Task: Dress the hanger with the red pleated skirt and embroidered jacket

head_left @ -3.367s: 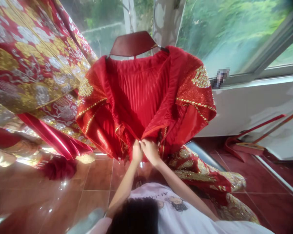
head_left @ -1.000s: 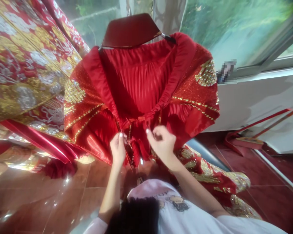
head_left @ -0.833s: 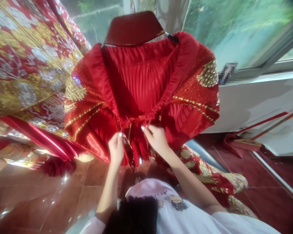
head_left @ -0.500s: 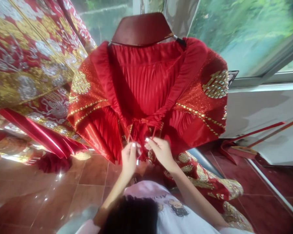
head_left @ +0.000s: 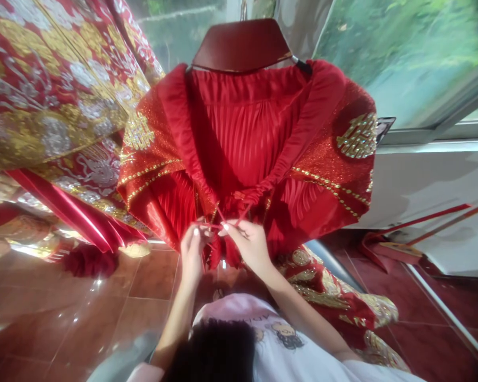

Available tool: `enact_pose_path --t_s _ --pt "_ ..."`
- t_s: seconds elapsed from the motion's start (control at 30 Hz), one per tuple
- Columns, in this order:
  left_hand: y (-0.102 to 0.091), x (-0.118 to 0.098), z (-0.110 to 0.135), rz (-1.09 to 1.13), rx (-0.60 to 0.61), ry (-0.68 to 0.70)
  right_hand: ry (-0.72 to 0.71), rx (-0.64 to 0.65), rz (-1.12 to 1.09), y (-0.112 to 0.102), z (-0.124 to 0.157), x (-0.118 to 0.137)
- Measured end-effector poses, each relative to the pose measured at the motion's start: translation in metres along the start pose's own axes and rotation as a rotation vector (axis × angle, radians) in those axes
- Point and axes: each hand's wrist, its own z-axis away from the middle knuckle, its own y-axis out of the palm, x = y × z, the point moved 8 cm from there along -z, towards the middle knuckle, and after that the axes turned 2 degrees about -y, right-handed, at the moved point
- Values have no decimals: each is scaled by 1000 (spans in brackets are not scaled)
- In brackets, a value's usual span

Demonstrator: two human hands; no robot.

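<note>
A red pleated skirt (head_left: 330,122) with gold beading and a gathered waistband hangs from a hanger in front of me. Thin red drawstrings (head_left: 222,212) come out of the waistband and cross low at its front. My left hand (head_left: 193,244) pinches one string at the left, its fingertips curled. Close beside it, my right hand (head_left: 247,239) has thumb and fingers closed on the strings where they cross. The hanger (head_left: 242,45) has a broad dark red top piece. Parts of the strings between my fingers are hidden.
An ornate red and gold garment (head_left: 56,90) hangs at the left, with a shiny red sash (head_left: 71,212). Behind are windows (head_left: 398,63). A dustpan (head_left: 398,249) with long handles leans by the right wall. Beaded red fabric (head_left: 342,297) reaches low at the right.
My left hand has moved left, away from the right hand, drawing a string sideways. The strings now cross in front of the waistband. The whole view has shifted slightly.
</note>
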Motion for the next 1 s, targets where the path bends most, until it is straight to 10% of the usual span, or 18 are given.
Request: enact_pose_path --t_s 0.13,0.27,0.43,0.6,0.77,1.0 --pt "14 -74 7 -488 -43 519 -68 -24 84 4 2 -1" --pt "50 -101 9 -735 -60 764 -168 -37 182 7 4 6" --pt "44 -67 -18 -472 -164 379 -198 -42 249 4 4 6" --pt "59 -20 -29 125 150 -135 -181 -22 216 3 2 5" --pt "51 1 -29 455 171 -346 -122 3 101 4 0 -1" --pt "40 88 -19 506 -48 -512 -162 -5 209 10 5 5"
